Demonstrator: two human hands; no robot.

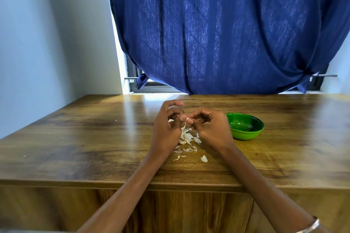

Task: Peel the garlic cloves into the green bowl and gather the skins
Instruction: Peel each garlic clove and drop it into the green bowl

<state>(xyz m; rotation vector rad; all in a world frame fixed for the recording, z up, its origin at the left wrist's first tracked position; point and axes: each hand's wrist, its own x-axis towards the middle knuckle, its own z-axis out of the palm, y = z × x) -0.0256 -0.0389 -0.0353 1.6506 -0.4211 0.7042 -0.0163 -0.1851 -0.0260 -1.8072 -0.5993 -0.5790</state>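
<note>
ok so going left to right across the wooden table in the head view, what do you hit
left hand → small white garlic clove pinched between both hands, above the pile of papery white garlic skins → right hand → round green plastic bowl

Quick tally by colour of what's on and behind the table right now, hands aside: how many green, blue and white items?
Green: 1, the green bowl
Blue: 1, the curtain
White: 1 pile of garlic skins, with loose flakes around it too small to count
Total: 3
</note>
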